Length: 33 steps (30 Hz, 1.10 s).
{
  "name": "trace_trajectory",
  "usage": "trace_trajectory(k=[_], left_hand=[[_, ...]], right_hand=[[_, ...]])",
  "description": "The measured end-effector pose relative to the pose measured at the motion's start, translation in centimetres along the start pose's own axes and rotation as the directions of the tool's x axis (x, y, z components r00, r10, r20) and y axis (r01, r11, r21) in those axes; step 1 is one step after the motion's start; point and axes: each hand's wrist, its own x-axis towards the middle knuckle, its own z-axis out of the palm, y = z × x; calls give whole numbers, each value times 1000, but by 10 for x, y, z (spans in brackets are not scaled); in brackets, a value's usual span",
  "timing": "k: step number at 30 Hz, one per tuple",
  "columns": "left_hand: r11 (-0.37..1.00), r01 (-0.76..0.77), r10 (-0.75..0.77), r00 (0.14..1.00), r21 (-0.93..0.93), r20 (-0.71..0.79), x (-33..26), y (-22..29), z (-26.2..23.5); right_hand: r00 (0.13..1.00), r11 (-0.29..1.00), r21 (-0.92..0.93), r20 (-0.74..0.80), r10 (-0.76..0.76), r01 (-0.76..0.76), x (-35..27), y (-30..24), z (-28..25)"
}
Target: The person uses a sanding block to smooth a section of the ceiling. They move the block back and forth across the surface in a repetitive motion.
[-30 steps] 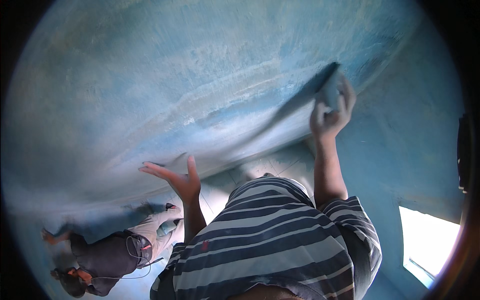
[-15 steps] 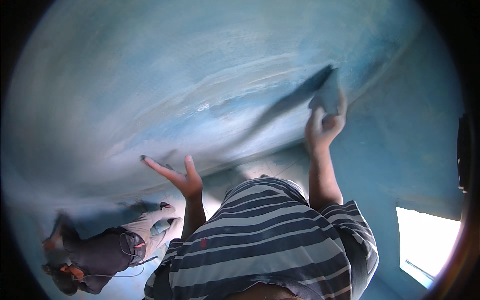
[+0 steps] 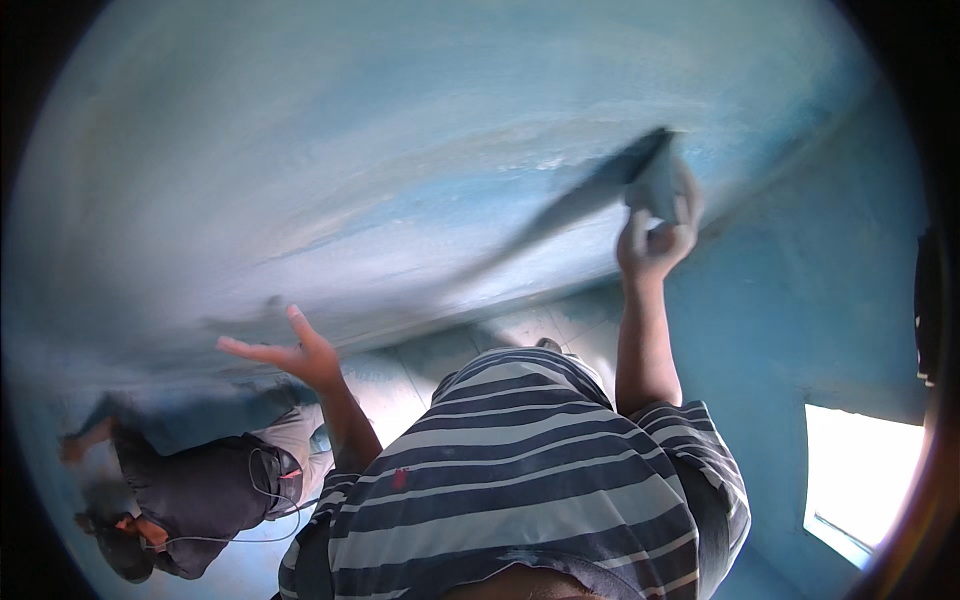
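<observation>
Right hand [image 3: 655, 235] — fingers closed around a pale sanding block [image 3: 655, 180], pressed to the blue wall [image 3: 400, 150] just above the hand. Left hand [image 3: 295, 352] — fingers spread, empty, near the wall. Another person [image 3: 200, 490] crouches below the left hand.

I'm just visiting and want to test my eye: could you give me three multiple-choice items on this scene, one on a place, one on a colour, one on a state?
1. Where is the small grey flat pad? A in the raised right hand against the wall; B on the floor; C in the left hand.
2. What colour is the plastered wall? A red; B blue; C yellow.
3. How is the left hand? A fisted; B gripping a bucket; C open and empty.

Key: A, the right hand presses the small grey flat pad to the wall. B, the plastered wall is blue. C, the left hand has spread fingers.
</observation>
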Motion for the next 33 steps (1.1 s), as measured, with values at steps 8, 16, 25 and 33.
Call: trace_trajectory(k=[8,16,25,33], left_hand=[[995,33,-39,997,98,62,23,-49,-26],[994,59,-37,973,-90,228,14,-41,-27],[991,-1,43,952,-136,305,10,-43,-39],[956,54,44,946,-288,321,-13,-48,-56]], right_hand=[[970,973,-62,107,-217,224,-17,-57,26],[967,963,-117,104,-232,244,-34,-92,37],[962,951,-149,-3,-273,270,-38,-104,50],[948,922,-229,11,-317,311,-35,-110,45]])
